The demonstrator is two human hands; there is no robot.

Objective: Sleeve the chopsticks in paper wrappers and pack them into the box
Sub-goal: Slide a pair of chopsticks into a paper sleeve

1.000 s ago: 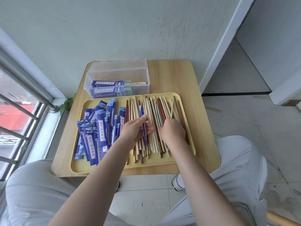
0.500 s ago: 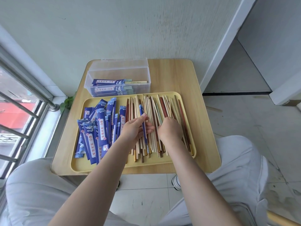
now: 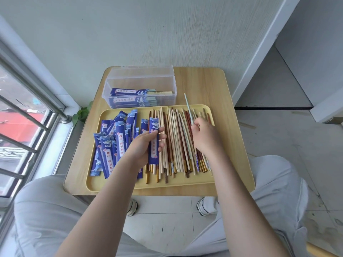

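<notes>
Nearest the camera, the left hand [image 3: 146, 145] is gripping one blue paper wrapper [image 3: 153, 140] lengthwise above the yellow tray [image 3: 115, 187], thumb across its face. Just beyond, the right hand [image 3: 205, 138] is pinching a pale patterned chopstick [image 3: 189, 106] and tilting its far end up over the loose chopsticks [image 3: 176, 141] lying in the tray's right half. To sleeve it well, the person is probably needing a matching second stick, both tips aligned, and the wrapper's mouth held open while they slide in straight. Empty wrappers [image 3: 113, 143] are lying heaped in the tray's left half. Further back on the wooden counter [image 3: 209, 86], the clear box [image 3: 140, 89] is already holding several sleeved pairs. Beyond it a pale wall is rising, with window bars to the left.
</notes>
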